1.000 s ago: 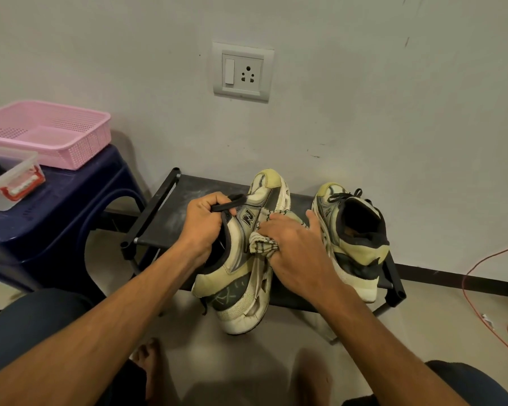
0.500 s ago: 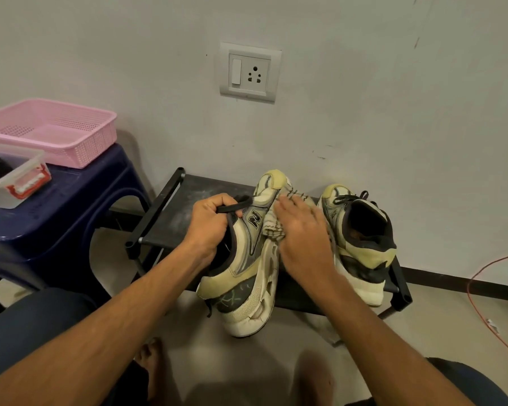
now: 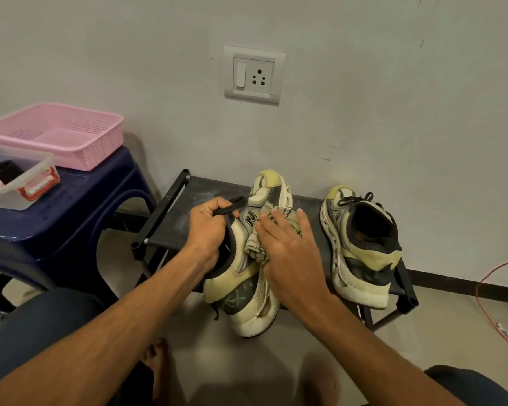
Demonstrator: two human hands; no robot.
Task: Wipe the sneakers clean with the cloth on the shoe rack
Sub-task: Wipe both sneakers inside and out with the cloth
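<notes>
**Cloth pressed flat against the side of the held sneaker**

The left hand (image 3: 208, 230) grips the held sneaker (image 3: 247, 291) at its collar, fingers (image 3: 214, 205) curled tight round the dark rim and a lace or pull loop. The shoe lies turned on its side, its long axis running away from the person, toe over the shoe rack (image 3: 182, 218) and heel hanging out past the front edge.

The right hand (image 3: 288, 253) lies nearer the work, just right of the left; its fingers (image 3: 276, 224) are nearly straight and spread, pressing the cloth (image 3: 255, 244) onto the upper. The thumb is hidden, so a pinch underneath cannot be ruled out.

The cloth is a crumpled, pale knit with dark stripes, soft and bunched under the palm. The upper is cream suede and grey mesh with a chunky, scuffed foam sole; strokes along the shoe's length, toe to heel, look the natural next pass. The second sneaker (image 3: 361, 250) stands upright on the rack to the right, apart from both hands and probably next in turn.
</notes>
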